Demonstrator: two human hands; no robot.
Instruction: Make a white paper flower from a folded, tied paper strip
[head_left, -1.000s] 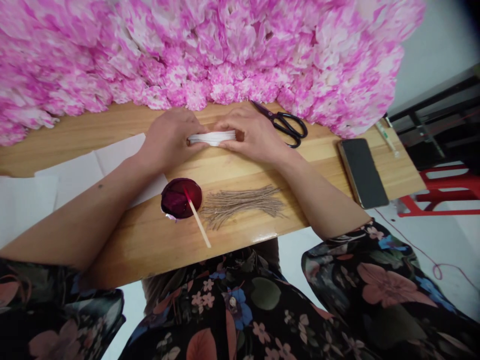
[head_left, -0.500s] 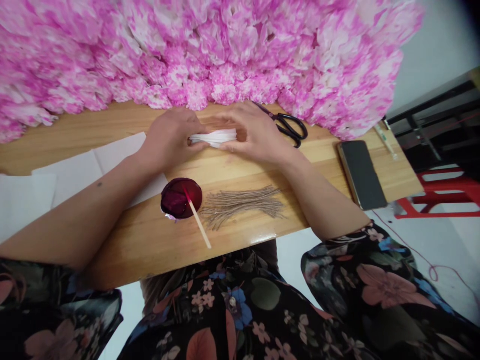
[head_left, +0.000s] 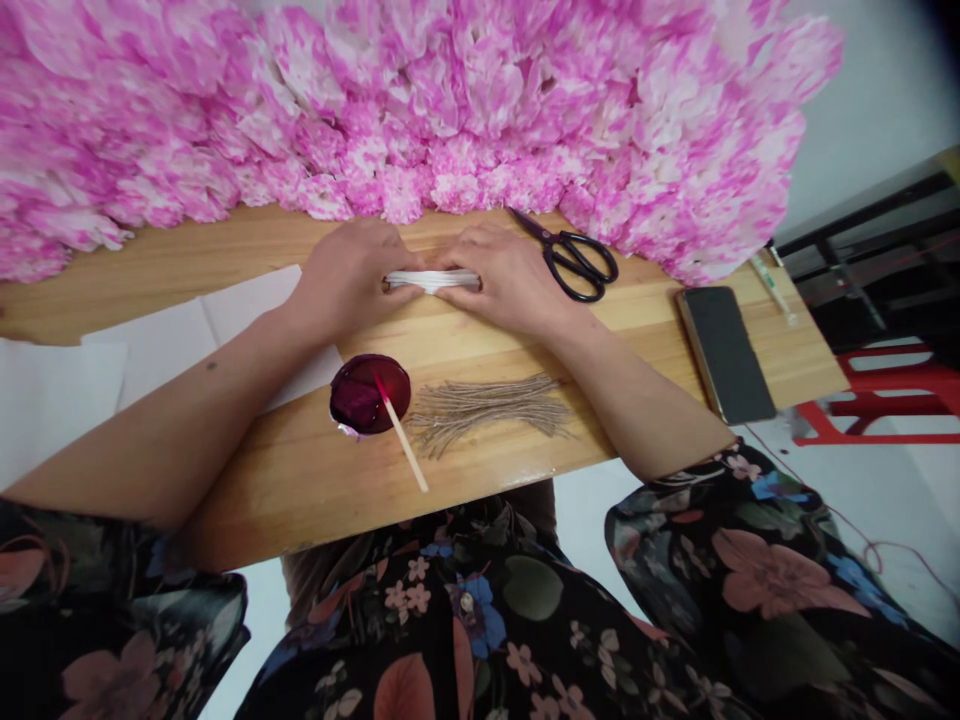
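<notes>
A bank of pink-and-white ruffled flowers [head_left: 450, 110] lines the rear edge of the wooden tabletop [head_left: 480, 345]. The wearer's black floral-print garment [head_left: 450, 640] occupies the near side. A red plastic stool [head_left: 892, 382] stands beyond the right end of the tabletop.

White paper sheets [head_left: 161, 340] lie at the left, partly covered by the left forearm. The left hand [head_left: 356, 270] and right hand [head_left: 502, 280] are positioned over the rear-middle area, facing each other. Grip state, both hands: narrow pinch, thumbs on the near side, fingers on the far side.

A smartphone [head_left: 726, 355] lies at the right, dark screen up. Black-handled scissors [head_left: 550, 239] lie just beside the right hand, blade tip toward the flowers. A loose bundle of thin brown stems [head_left: 491, 410] lies crosswise in front of the hands. Immediately left of the bundle is a shallow round vessel [head_left: 409, 385] containing dark red liquid [head_left: 356, 402]. A pale flat stick [head_left: 407, 447] leans across its rim, red-stained end inside.

The folded white paper strip [head_left: 431, 281], layered lengthwise, spans the two hands, one end in each. Contact between strip and tabletop cannot be determined.
</notes>
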